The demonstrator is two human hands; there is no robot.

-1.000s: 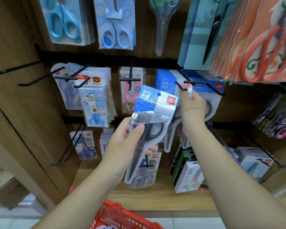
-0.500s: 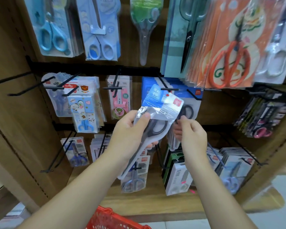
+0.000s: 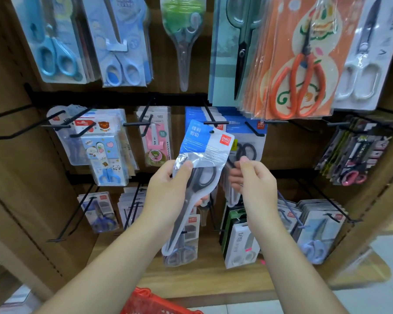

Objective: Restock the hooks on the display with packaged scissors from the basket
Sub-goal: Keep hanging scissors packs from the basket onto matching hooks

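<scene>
My left hand grips a packaged pair of black-handled scissors with a blue and white header card, held tilted in front of the display. Its hang hole sits just below a black hook. Behind it hang matching blue-carded packs on that hook and the one beside it. My right hand hovers just right of the pack with fingers curled, thumb and forefinger close together; I cannot tell whether it touches the plastic. The red basket shows at the bottom edge.
Empty black hooks jut out at the left. Children's scissors packs and a pink pack hang left of centre. Orange-handled scissors hang above right. More packs fill the lower row above the wooden shelf.
My right hand came down from the hook's packs to beside the held pack. The view moved closer and tilted up slightly; my left hand kept its grip.
</scene>
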